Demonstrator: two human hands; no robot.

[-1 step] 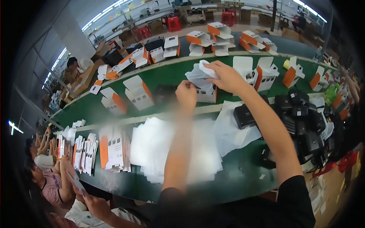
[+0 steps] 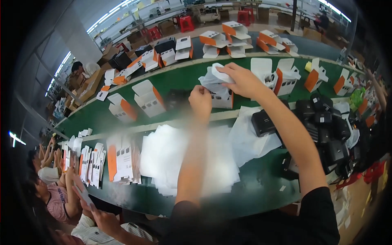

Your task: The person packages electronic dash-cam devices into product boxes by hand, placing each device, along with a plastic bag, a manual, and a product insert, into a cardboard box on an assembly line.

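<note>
My right hand (image 2: 241,80) grips a bundle in a thin whitish plastic bag (image 2: 212,79), directly above a white and orange carton (image 2: 223,100). The bag covers the carton's top, and what it wraps is hidden. At the carton's left upper corner, my left hand (image 2: 200,99) has its fingers curled in a pinch. Whatever they hold is too small to make out. A stack of white sheets (image 2: 163,159) lies beneath my left forearm. Near my right forearm, a black case (image 2: 262,123) rests on a white bag (image 2: 249,141).
Black cases (image 2: 324,122) are heaped at the right. Folded cartons (image 2: 123,163) stand left of the sheets. Opened cartons (image 2: 149,98) line the green bench (image 2: 77,116), with others (image 2: 234,41) on the far surface. Co-workers' hands (image 2: 105,220) are at lower left.
</note>
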